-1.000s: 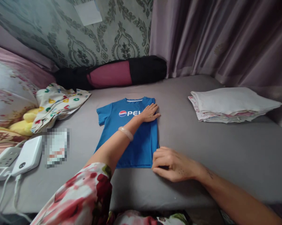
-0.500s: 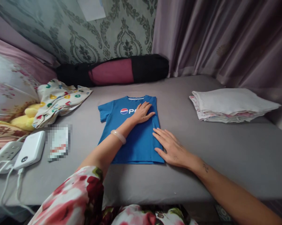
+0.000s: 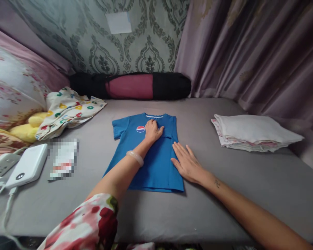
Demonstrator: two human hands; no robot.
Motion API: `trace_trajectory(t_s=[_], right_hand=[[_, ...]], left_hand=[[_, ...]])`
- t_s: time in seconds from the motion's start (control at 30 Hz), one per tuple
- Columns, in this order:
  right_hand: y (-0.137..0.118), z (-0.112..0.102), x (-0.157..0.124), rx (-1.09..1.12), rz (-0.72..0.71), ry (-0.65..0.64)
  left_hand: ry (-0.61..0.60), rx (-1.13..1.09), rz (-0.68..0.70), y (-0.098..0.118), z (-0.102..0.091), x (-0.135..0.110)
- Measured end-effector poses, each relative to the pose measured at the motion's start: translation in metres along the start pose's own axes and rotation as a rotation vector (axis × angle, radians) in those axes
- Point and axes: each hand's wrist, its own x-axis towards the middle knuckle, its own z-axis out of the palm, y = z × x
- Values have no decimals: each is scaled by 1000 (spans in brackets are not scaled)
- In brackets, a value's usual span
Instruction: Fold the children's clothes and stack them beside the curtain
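A blue T-shirt (image 3: 148, 166) lies front side up on the grey bed sheet, its neckline away from me. Its left sleeve spreads outward; the right side runs straight, with that sleeve folded in out of sight. My left hand (image 3: 153, 131) rests on the chest, fingers slightly bent and thumb apart, covering the lettering beside the round red, white and blue logo (image 3: 140, 129). A small crease shows in the cloth to the right of it. My right hand (image 3: 187, 162) is flat and open, fingertips on the shirt's right edge.
A stack of folded white cloths (image 3: 255, 130) sits at right. Along the wall lies a long black and maroon bag (image 3: 130, 86). At left are a patterned cloth (image 3: 70, 111), a yellow plush toy (image 3: 26, 130), a white power bank (image 3: 28, 165) with cables, and a blurred packet (image 3: 64, 159).
My left hand has slid left across the chest onto the lettering, its fingers more bent. A crease has formed beside it. My right hand stays at the right edge; the camera has tilted up.
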Motion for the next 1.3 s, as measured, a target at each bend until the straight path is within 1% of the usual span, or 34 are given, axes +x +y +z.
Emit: trace_trajectory(t_s=[0.17, 0.3, 0.4, 0.5, 0.6, 0.7, 0.8, 0.9, 1.07, 1.2, 1.3], right_hand=[[25, 2, 49, -24, 126, 9], [45, 0, 88, -33, 207, 4], [54, -4, 110, 8, 254, 2], [57, -5, 127, 15, 315, 19], [54, -2, 138, -46, 319, 48], [49, 2, 147, -96, 307, 55], [48, 5, 154, -108, 324, 45], [55, 6, 163, -126, 339, 39], [72, 3, 177, -124, 344, 56], [80, -1, 179, -82, 331, 58], [81, -1, 169, -38, 309, 31]], left_hand=[[13, -29, -4, -4, 1, 3], [29, -76, 10, -8, 3, 4], [38, -131, 6, -9, 4, 5], [67, -195, -25, -9, 3, 5], [86, -218, -45, -8, 1, 4], [73, -207, -38, -6, -2, 3], [50, -182, -64, -3, -5, 1], [9, -188, -70, 0, -8, -1], [-34, -182, -4, 3, -9, -2], [-69, -155, 26, 2, -9, -2], [-78, -158, 42, 1, -9, -1]])
